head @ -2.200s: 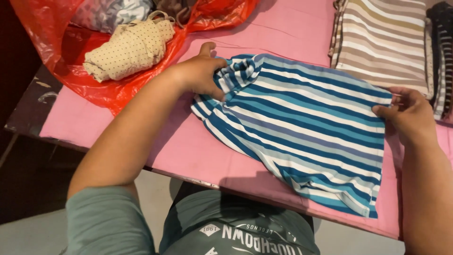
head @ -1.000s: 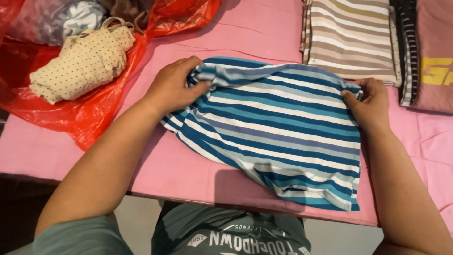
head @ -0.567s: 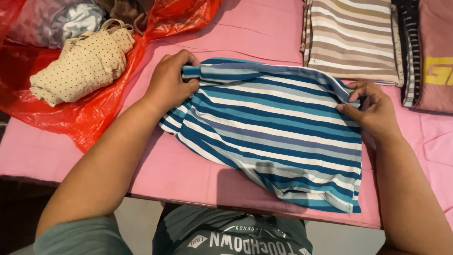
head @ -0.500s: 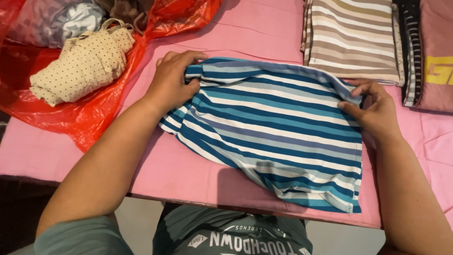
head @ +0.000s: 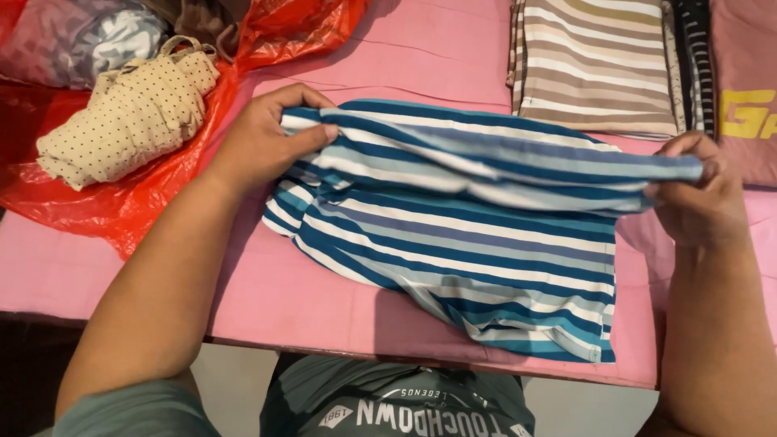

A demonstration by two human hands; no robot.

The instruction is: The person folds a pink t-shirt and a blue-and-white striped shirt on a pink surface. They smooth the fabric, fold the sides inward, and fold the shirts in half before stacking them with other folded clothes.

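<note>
Left hand: the left hand (head: pixel 263 146) is clamped on the left end of the striped shirt (head: pixel 469 235), thumb on top, fingers curled under the raised fold.
Right hand: the right hand (head: pixel 700 194) is pinched shut on the right end of the same fold, fingers wrapped over the cloth edge.
Striped shirt: soft, thin knit in blue, teal, grey and white bands; it spans between the two hands, its upper edge lifted off the surface and the lower part lying flat and slightly rumpled toward the person.
Long axis: runs hand to hand, left to right; the stripes follow that line, the hem pointing toward the person.
Counter: the pink counter (head: pixel 324 299) under the shirt is covered in smooth cloth.
Beyond left hand: a cream dotted garment (head: pixel 129 113), bunched and soft, rests on a crinkled glossy red plastic bag (head: pixel 105 210).
Beyond right hand: a folded beige striped garment (head: pixel 595 65) lies flat, apart from the shirt.
</note>
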